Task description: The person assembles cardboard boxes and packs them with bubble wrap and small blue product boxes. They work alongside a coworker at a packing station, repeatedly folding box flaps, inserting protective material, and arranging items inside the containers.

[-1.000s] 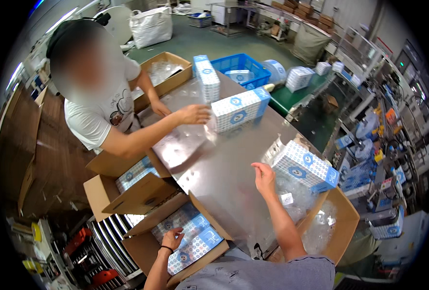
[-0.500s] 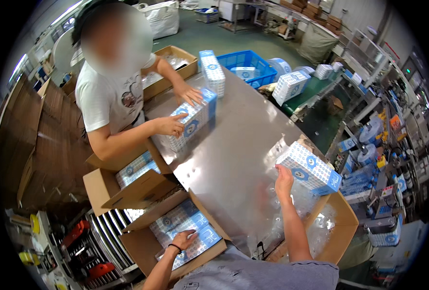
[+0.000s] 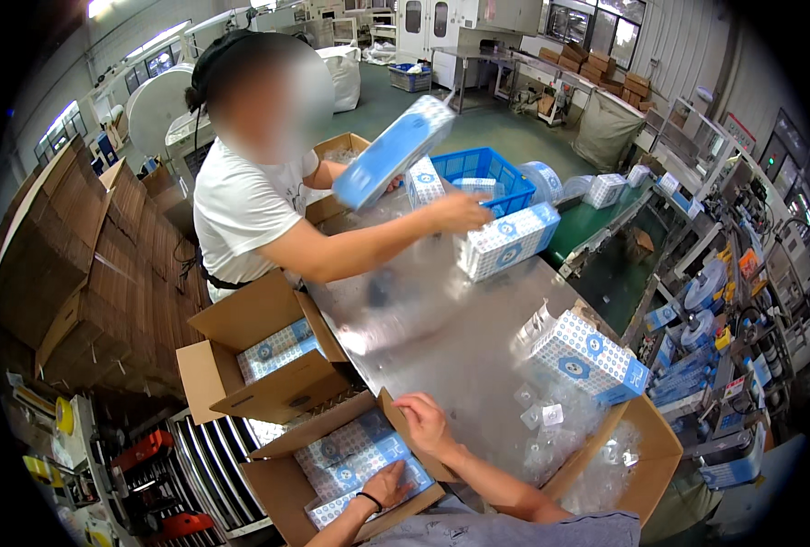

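Note:
My left hand (image 3: 387,485), a dark band at its wrist, lies with fingers stretched out on the blue-and-white patterned packs (image 3: 344,447) inside an open brown carton (image 3: 273,492). At that carton's right side, the bent fingers of my right hand (image 3: 430,426) close on the upper edge of the carton flap (image 3: 394,421); its fingertips are partly hard to make out. Across the metal table (image 3: 441,342), a co-worker in a white shirt holds up a blurred blue-and-white box (image 3: 396,150). The co-worker's other hand (image 3: 460,211) is above another patterned box (image 3: 507,242).
A patterned box (image 3: 590,356) stands at the table's right, by clear plastic pieces (image 3: 551,424) and a carton of them (image 3: 653,447). Another open carton (image 3: 277,387) holds packs at left, next to a roller conveyor (image 3: 213,465). A blue crate (image 3: 487,173) is at the back.
My right hand has left the box on the right and come across to the carton flap. My left hand stays on the packs. The co-worker has raised one box and reached toward another.

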The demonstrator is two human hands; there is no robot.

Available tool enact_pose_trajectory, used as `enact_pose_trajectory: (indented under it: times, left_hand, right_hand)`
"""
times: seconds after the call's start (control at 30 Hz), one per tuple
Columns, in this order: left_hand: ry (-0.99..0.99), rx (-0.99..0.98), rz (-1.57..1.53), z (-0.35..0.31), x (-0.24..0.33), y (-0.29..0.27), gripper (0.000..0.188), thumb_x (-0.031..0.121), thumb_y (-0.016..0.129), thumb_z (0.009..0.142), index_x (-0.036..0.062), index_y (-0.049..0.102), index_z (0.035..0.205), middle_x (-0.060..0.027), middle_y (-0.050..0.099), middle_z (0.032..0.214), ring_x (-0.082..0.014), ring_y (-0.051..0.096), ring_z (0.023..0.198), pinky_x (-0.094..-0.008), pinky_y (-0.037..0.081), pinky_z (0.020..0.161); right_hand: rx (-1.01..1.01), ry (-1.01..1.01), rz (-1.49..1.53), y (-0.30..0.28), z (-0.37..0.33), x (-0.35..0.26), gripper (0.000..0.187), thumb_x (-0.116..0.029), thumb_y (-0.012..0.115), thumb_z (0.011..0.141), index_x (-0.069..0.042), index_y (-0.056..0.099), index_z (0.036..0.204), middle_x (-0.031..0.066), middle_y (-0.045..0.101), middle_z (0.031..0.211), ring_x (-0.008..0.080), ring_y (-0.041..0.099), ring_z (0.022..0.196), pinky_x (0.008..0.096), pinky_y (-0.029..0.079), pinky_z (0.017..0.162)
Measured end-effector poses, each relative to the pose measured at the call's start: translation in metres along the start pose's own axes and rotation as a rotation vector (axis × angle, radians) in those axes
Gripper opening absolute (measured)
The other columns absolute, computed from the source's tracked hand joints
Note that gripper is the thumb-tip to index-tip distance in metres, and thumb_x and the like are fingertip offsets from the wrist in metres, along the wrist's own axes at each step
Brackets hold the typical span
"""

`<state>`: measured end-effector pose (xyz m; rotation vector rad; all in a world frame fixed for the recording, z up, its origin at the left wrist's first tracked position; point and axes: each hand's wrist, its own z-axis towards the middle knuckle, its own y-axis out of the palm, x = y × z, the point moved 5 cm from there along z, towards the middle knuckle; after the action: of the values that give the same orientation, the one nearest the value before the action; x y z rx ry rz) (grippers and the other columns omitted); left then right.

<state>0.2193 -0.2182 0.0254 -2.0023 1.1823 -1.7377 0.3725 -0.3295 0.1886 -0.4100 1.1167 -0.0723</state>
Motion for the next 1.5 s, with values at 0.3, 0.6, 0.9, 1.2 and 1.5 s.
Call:
enact_pose_trajectory:
  times: [0.3, 0.6, 0.9, 1.2, 1.5]
  left_hand:
    - [-0.075, -0.083, 0.027, 0.014, -0.004, -0.001, 0.068, 0.038, 0.065, 0.09, -0.0022, 0.043, 0.141, -0.0309, 0.055, 0.131, -0.046, 0.055, 0.12, -0.047, 0.047, 0.101]
    - [-0.029, -0.038, 0.047, 0.018, -0.003, -0.003, 0.066, 0.037, 0.068, 0.088, -0.0017, 0.046, 0.138, -0.0318, 0.059, 0.122, -0.0471, 0.06, 0.111, -0.049, 0.051, 0.094]
    - [-0.083, -0.142, 0.065, 0.024, -0.005, -0.002, 0.068, 0.039, 0.064, 0.091, -0.0024, 0.043, 0.141, -0.0323, 0.054, 0.132, -0.0469, 0.055, 0.121, -0.0476, 0.048, 0.101]
    - [-0.057, -0.199, 0.122, 0.024, -0.03, 0.003, 0.058, 0.04, 0.067, 0.09, 0.0033, 0.053, 0.133, -0.0251, 0.062, 0.12, -0.0403, 0.062, 0.11, -0.0477, 0.052, 0.092]
    - [-0.281, -0.267, -0.535, 0.003, 0.063, -0.109, 0.033, 0.031, 0.059, 0.1, 0.0006, 0.071, 0.102, -0.0101, 0.073, 0.092, -0.0188, 0.069, 0.085, -0.0344, 0.055, 0.076]
  right_hand:
    - [0.05, 0.225, -0.356, -0.077, -0.055, 0.106, 0.031, -0.007, 0.058, 0.091, -0.007, 0.065, 0.121, 0.0138, 0.063, 0.123, 0.0314, 0.058, 0.117, 0.0442, 0.045, 0.102]
    - [-0.13, 0.328, -0.88, -0.069, -0.116, 0.174, 0.061, -0.027, 0.05, 0.097, -0.006, 0.035, 0.152, 0.0139, 0.028, 0.161, 0.0296, 0.02, 0.151, 0.0489, 0.013, 0.123]
    - [-0.049, 0.311, -0.761, -0.082, -0.108, 0.183, 0.052, -0.022, 0.057, 0.092, -0.008, 0.049, 0.142, 0.0148, 0.039, 0.154, 0.0323, 0.029, 0.146, 0.0489, 0.021, 0.12]
    - [0.175, 0.125, -0.409, -0.167, 0.051, 0.167, 0.029, -0.002, 0.069, 0.076, -0.01, 0.071, 0.103, 0.0135, 0.061, 0.124, 0.0354, 0.052, 0.121, 0.0446, 0.042, 0.105]
    - [0.172, -0.089, -0.976, -0.283, 0.283, 0.202, 0.061, 0.009, 0.058, 0.075, -0.011, 0.058, 0.132, 0.0218, 0.043, 0.141, 0.043, 0.046, 0.121, 0.0482, 0.042, 0.102]
